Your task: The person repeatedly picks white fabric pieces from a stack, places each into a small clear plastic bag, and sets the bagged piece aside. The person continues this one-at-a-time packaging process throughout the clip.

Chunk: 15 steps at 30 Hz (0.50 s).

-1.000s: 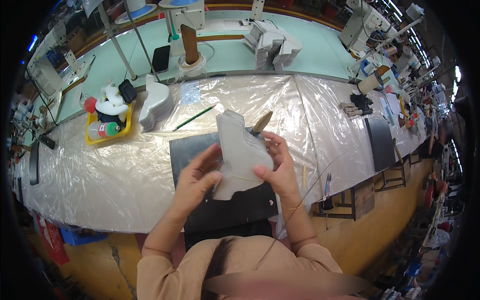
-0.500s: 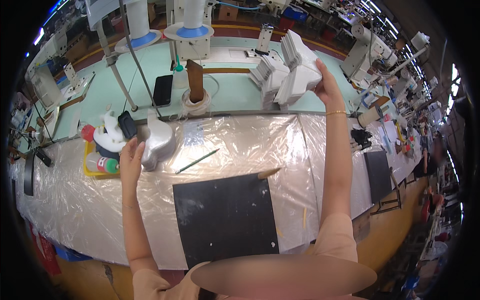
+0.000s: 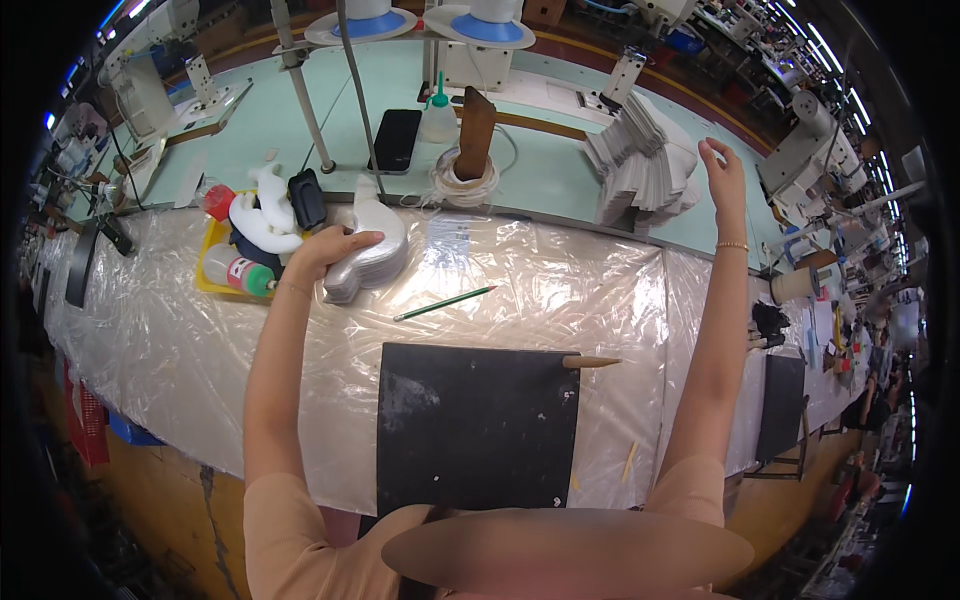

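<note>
My left hand [image 3: 330, 250] rests on top of a stack of grey-white curved cut pieces [image 3: 372, 252] at the back left of the plastic-covered table [image 3: 180, 340], fingers curled over the top piece. My right hand [image 3: 722, 170] is raised at the far right, fingers apart and holding nothing, just right of a fanned stack of white cut pieces [image 3: 640, 165] on the green bench. A black cutting mat [image 3: 475, 425] lies in front of me. A wooden-handled tool [image 3: 590, 362] lies at its upper right corner.
A green pencil [image 3: 445, 303] lies on the plastic behind the mat. A yellow tray [image 3: 215, 280] holds bottles and white pieces at left. A phone [image 3: 397, 140], glue bottle [image 3: 438, 118], cord coil [image 3: 470, 180] and sewing machines stand on the green bench [image 3: 545, 170].
My right hand has let go of the white piece on the far stack and lifted away to the right. My left hand has moved from the tray side onto the grey-white stack.
</note>
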Tool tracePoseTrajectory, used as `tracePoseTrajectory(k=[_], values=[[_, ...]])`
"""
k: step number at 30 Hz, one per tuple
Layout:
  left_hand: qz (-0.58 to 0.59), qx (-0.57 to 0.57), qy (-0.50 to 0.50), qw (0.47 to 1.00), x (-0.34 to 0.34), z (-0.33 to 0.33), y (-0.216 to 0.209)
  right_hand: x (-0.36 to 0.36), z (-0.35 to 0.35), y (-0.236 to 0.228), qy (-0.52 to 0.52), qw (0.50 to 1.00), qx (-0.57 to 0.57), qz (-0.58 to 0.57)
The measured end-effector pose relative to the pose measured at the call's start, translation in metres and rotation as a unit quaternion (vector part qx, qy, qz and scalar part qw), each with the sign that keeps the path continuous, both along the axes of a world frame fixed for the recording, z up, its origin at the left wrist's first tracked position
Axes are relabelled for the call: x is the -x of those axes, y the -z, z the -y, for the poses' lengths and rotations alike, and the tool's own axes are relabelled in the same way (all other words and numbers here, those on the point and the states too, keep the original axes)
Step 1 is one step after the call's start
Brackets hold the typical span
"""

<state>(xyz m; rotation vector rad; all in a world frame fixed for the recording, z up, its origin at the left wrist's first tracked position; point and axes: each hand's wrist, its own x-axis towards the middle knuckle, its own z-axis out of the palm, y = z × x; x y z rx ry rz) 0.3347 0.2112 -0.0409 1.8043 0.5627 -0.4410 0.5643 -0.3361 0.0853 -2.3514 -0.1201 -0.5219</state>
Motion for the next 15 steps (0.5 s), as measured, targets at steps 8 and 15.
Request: tracePoseTrajectory(k=[8, 15], values=[[0.134, -0.101, 0.005, 0.986, 0.037, 0.038, -0.001, 0.202, -0.084, -0.049, -0.201, 0.973, -0.041, 0.107], [0.269, 0.172, 0.018, 0.947, 0.134, 0.080, -0.064, 0.325, -0.172, -0.021, -0.377, 0.918, -0.043, 0.113]])
